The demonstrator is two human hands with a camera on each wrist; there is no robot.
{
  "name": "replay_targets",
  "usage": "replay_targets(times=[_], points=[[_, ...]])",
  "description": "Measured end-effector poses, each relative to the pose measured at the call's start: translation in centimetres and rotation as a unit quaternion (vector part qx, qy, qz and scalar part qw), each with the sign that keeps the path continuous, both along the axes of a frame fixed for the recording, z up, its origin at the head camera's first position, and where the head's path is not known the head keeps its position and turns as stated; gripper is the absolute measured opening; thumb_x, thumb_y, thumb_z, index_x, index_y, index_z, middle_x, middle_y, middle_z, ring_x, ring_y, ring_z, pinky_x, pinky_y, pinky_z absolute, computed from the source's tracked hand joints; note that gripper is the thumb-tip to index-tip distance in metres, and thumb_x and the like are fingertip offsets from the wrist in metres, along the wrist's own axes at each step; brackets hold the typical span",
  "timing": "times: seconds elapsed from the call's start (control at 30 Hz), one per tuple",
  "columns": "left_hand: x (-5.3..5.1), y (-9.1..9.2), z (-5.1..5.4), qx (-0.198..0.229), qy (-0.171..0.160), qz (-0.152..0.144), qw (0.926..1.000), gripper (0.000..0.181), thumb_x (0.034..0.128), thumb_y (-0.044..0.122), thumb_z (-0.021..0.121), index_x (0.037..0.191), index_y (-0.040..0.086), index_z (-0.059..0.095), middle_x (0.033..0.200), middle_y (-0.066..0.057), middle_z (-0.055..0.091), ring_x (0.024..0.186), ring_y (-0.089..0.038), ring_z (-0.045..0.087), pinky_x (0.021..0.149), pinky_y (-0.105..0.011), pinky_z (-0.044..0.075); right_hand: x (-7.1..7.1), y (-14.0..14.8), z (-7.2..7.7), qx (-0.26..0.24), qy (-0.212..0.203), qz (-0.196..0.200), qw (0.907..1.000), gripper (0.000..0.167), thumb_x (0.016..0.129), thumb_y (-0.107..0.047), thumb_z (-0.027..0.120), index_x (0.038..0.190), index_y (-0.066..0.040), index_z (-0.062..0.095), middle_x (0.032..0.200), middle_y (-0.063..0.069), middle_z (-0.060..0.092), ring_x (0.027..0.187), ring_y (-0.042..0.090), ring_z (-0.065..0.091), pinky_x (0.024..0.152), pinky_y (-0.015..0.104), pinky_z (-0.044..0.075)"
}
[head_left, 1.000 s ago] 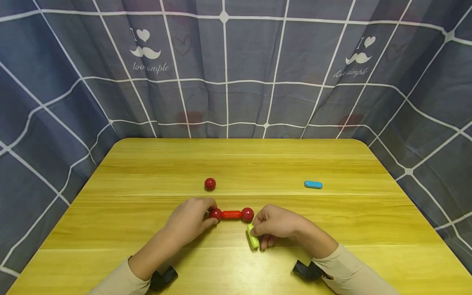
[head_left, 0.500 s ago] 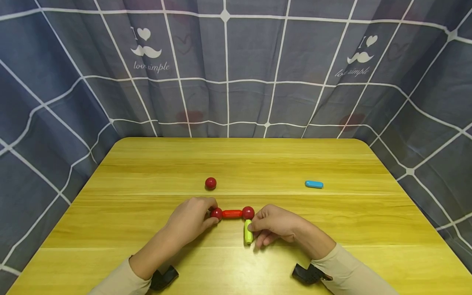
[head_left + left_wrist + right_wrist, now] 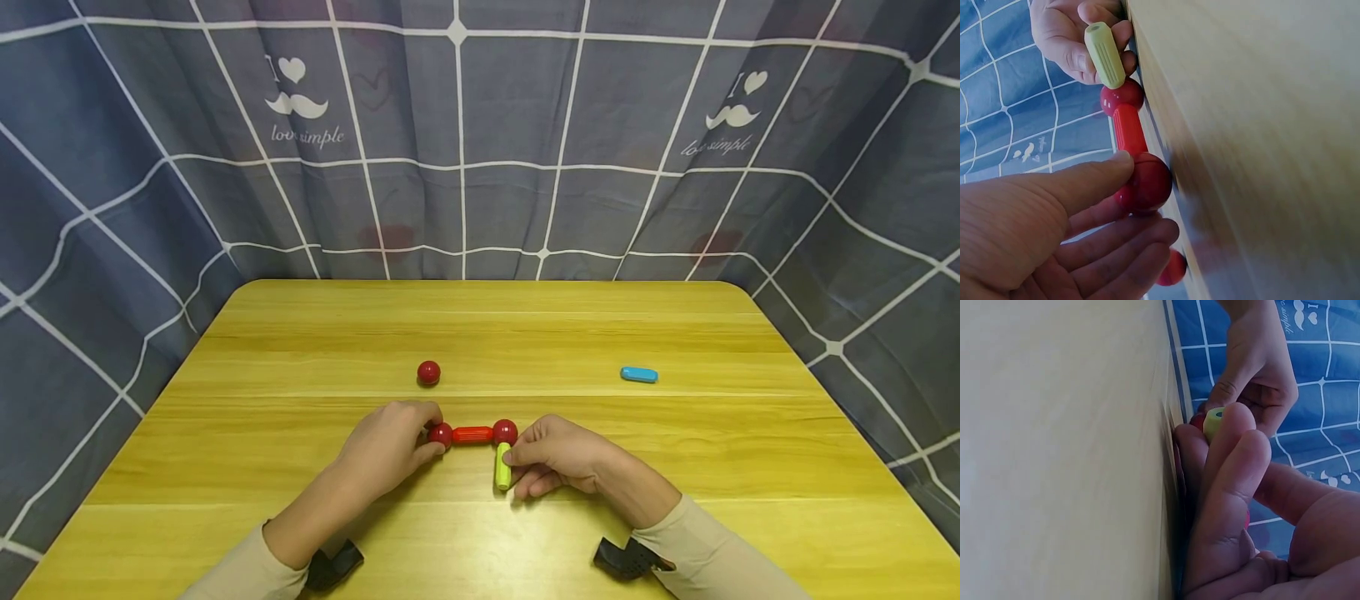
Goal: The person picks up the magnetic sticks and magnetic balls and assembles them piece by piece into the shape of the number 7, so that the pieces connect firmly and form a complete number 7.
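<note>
My left hand [image 3: 390, 446] pinches a dark red ball [image 3: 441, 435] between thumb and fingers. That ball joins one end of a ribbed red rod [image 3: 472, 435], and a second red ball [image 3: 506, 432] sits at the rod's other end. A yellow-green rod [image 3: 503, 467] is pinched by my right hand [image 3: 562, 457], one end against the second ball, pointing toward me at about a right angle to the red rod. In the left wrist view the yellow-green rod [image 3: 1105, 55] meets the ball [image 3: 1122, 97]; its free end shows a small hole.
A loose red ball [image 3: 429, 372] lies farther back on the wooden table [image 3: 315, 333]. A blue rod [image 3: 639, 375] lies at the back right. Behind the table hangs a grey-blue curtain [image 3: 502, 100] with white lines. Black wrist straps [image 3: 626, 558] sit by the sleeves.
My right hand has swung the yellow-green rod from a slant to nearly straight and moved it slightly left and away from me, up against the second ball. The left hand stays put.
</note>
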State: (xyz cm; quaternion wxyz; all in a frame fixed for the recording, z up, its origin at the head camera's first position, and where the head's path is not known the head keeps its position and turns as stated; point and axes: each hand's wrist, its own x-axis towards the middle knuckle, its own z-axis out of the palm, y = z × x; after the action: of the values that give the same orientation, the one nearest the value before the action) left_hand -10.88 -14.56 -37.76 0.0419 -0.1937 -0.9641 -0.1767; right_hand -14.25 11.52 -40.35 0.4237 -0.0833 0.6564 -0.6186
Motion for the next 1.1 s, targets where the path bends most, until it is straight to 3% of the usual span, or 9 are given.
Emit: replay_targets(times=[0.5, 0.83, 1.0, 1.1], points=[[-0.1, 0.1, 0.1, 0.005, -0.008, 0.0, 1.0, 0.02, 0.0777, 0.024, 0.084, 0.089, 0.019, 0.068, 0.078, 0.012, 0.061, 0.064, -0.005, 0.049, 0.058, -0.025, 0.042, 0.1, -0.1, 0.0, 0.02, 0.048, 0.005, 0.9986, 0.024, 0.091, -0.016, 0.068, 0.088, 0.008, 0.07, 0.077, 0.018, 0.07, 0.057, 0.013, 0.067, 0.048, 0.019, 0.05], [-0.2, -0.1, 0.1, 0.014, -0.011, 0.005, 0.9998, 0.021, 0.0769, 0.022, 0.085, 0.09, 0.018, 0.069, 0.08, 0.01, 0.063, 0.067, -0.005, 0.051, 0.061, -0.026, 0.044, -0.1, 0.1, 0.4, 0.057, 0.075, -0.039, 0.9948, 0.024, 0.092, -0.016, 0.065, 0.088, 0.008, 0.069, 0.075, 0.015, 0.07, 0.053, 0.011, 0.063, 0.046, 0.02, 0.048], [-0.2, -0.1, 0.1, 0.017, -0.009, 0.006, 0.9998, 0.021, 0.077, 0.022, 0.085, 0.09, 0.018, 0.069, 0.08, 0.01, 0.063, 0.068, -0.005, 0.051, 0.061, -0.026, 0.045, -1.3, 1.1, 0.8, 0.088, 0.125, -0.079, 0.9851, 0.019, 0.093, -0.011, 0.062, 0.092, 0.007, 0.067, 0.078, 0.015, 0.07, 0.054, 0.012, 0.061, 0.048, 0.023, 0.049], [-0.2, -0.2, 0.0, 0.018, -0.007, 0.006, 0.9998, 0.021, 0.0768, 0.022, 0.085, 0.089, 0.018, 0.069, 0.08, 0.01, 0.063, 0.067, -0.004, 0.051, 0.061, -0.026, 0.044, -2.4, 2.2, 1.2, 0.12, 0.178, -0.128, 0.9683, 0.016, 0.092, -0.009, 0.061, 0.094, 0.005, 0.066, 0.08, 0.016, 0.068, 0.056, 0.018, 0.061, 0.05, 0.029, 0.05]])
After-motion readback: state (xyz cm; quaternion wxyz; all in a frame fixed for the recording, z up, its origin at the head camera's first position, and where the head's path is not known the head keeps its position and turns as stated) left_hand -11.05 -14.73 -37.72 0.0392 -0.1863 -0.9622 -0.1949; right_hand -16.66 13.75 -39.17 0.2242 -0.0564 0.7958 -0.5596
